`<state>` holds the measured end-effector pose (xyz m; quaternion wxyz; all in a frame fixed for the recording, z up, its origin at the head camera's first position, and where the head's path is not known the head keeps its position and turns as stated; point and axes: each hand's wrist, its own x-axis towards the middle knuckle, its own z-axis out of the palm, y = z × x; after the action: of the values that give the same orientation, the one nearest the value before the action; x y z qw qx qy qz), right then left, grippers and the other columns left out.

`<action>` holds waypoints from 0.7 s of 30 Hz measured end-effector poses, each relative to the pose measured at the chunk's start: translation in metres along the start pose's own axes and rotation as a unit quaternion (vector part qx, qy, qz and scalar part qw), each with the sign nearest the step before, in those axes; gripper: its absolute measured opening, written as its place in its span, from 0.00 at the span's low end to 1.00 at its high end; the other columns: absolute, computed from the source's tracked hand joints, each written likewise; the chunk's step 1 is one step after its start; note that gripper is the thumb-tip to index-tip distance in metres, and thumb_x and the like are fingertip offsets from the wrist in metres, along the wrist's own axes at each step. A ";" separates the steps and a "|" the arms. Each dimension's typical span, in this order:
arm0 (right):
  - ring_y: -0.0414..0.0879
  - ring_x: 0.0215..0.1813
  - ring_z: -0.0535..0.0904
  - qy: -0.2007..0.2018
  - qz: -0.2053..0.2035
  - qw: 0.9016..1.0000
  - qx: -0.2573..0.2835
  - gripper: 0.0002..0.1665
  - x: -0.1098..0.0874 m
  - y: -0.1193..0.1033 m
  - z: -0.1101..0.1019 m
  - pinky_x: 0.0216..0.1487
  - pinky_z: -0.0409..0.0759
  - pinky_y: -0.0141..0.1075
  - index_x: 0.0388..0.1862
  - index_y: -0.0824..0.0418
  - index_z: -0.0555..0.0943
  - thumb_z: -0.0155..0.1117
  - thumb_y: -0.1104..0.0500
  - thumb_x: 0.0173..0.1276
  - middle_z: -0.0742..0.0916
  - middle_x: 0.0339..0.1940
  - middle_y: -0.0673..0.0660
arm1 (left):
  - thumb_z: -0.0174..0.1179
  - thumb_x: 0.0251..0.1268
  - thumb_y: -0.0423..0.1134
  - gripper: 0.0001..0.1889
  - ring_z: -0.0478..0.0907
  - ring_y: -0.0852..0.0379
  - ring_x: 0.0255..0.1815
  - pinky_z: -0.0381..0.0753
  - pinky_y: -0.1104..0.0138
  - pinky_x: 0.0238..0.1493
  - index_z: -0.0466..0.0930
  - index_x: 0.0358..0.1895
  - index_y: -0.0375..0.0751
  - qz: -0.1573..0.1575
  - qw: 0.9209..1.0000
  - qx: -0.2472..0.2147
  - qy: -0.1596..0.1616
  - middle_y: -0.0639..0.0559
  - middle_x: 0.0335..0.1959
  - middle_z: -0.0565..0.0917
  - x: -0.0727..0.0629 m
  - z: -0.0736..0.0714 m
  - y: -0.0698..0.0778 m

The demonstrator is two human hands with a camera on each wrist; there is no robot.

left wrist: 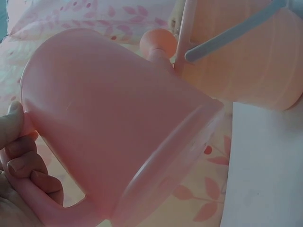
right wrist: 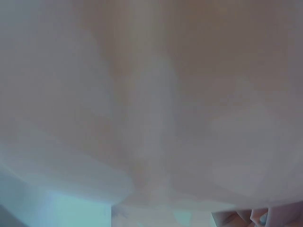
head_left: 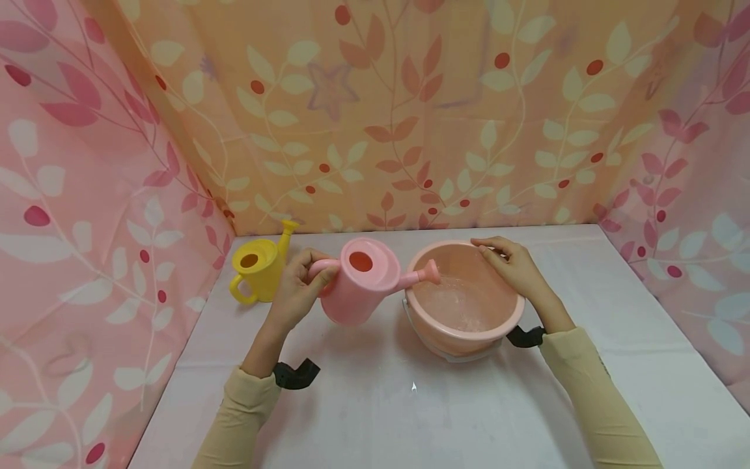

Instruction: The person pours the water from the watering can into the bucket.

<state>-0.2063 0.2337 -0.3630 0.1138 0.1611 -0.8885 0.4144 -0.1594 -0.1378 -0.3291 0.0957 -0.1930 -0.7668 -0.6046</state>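
You can read no text, label, brand or number in any view. The nearest things to signs are a small white arrow-shaped mark [head_left: 413,387] over the desk [head_left: 363,430] and a faint purple star outline [head_left: 332,91] on the back cloth [head_left: 457,39]. Your right wrist view is too blurred to judge.

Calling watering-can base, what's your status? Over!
Left fingers grip pink can by handle. Right fingers touch bucket rim. Can tilted, spout over rim. Yellow can aside, not blocking.
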 end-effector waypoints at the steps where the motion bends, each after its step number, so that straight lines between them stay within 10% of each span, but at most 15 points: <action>1: 0.51 0.45 0.77 0.000 0.000 1.000 0.001 0.17 0.000 0.000 0.000 0.39 0.72 0.21 0.54 0.67 0.78 0.54 0.62 0.70 0.82 0.51 0.64 | 0.58 0.61 0.27 0.07 0.73 0.45 0.33 0.78 0.70 0.36 0.73 0.39 0.27 0.003 1.000 0.001 -0.001 0.53 0.31 0.78 0.000 0.000 0.000; 21: 0.39 0.44 0.77 -0.002 -0.004 1.000 -0.001 0.17 0.009 0.042 0.007 0.39 0.73 0.21 0.56 0.59 0.78 0.56 0.56 0.70 0.82 0.52 0.58 | 0.57 0.62 0.29 0.08 0.72 0.59 0.34 0.77 0.73 0.38 0.72 0.41 0.28 0.004 1.000 0.023 -0.016 0.40 0.36 0.78 0.002 -0.002 0.003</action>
<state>-0.2312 0.2521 -0.3933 0.1136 0.1650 -0.8887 0.4125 -0.1601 -0.1390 -0.3251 0.0898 -0.2032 -0.7815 -0.5831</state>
